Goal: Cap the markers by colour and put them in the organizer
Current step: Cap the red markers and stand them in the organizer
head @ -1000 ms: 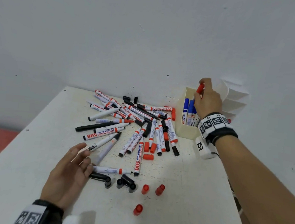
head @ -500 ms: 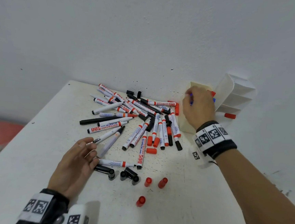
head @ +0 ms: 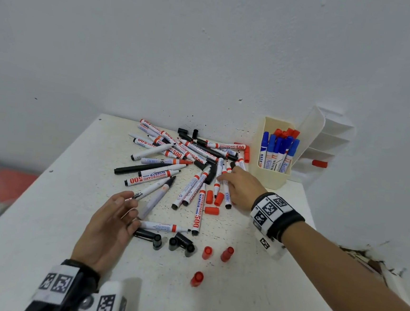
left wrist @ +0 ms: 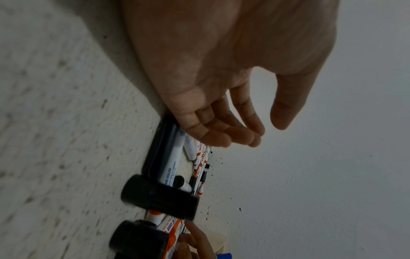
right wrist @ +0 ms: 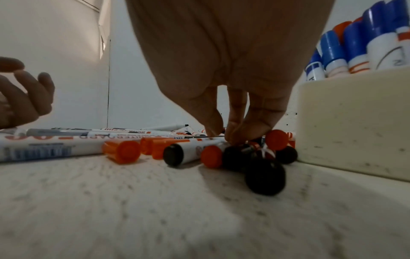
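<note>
Now both hands sit at the pile of loose markers, one reaching in and one resting open
Down on the white table, the right hand reaches into the pile's right edge, its fingertips drawn together on marker barrels there; whether they have actually gripped one I cannot tell. Beside the pile's near left side, the left hand lies with fingers loosely spread and nothing in it, fingertips just beside a black-tipped marker. Against the wall stands the cream organizer, holding blue-capped markers upright with red-capped ones behind. Loose red caps and black caps lie near the front of the table
</note>
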Tool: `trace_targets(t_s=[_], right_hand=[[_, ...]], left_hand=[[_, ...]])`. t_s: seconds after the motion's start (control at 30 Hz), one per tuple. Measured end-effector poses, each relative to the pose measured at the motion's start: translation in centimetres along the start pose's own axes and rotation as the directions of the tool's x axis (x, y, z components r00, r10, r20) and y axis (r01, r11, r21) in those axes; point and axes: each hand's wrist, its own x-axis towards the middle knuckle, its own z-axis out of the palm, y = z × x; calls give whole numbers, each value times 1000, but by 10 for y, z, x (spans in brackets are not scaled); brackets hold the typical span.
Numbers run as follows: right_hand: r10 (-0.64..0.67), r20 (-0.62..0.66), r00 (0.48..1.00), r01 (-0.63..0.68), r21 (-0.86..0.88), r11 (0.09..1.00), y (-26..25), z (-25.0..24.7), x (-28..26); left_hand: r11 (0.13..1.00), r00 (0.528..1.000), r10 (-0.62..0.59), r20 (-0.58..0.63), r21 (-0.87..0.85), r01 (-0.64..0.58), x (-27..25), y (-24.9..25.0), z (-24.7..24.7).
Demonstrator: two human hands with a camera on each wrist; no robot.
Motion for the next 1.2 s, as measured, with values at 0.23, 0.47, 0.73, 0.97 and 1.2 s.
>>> trace_targets(t_s=[0.23, 0.47, 0.73, 0.97, 1.2], right_hand=[[54, -136, 989, -34, 149, 988, 6, 1, -3], [59, -77, 995, -62, -29, 998, 0, -1, -1], [155, -80, 985, -147, 98, 984, -11, -3, 5], [327, -121, 937, -205, 567, 798, -9, -29, -20], [459, -89, 884, -69, 946, 315, -27, -43, -84]], left_hand=[[1000, 1000, -5, 10, 1, 5, 0, 0, 0], [1000, 1000, -6, 6, 1, 6, -1, 1, 0], [1000, 1000, -6, -14, -5, 6, -1, 1, 1], [923, 996, 29, 79, 381, -57, 2, 19, 29], [17, 856, -271, 441, 891, -453, 50, 31, 99]])
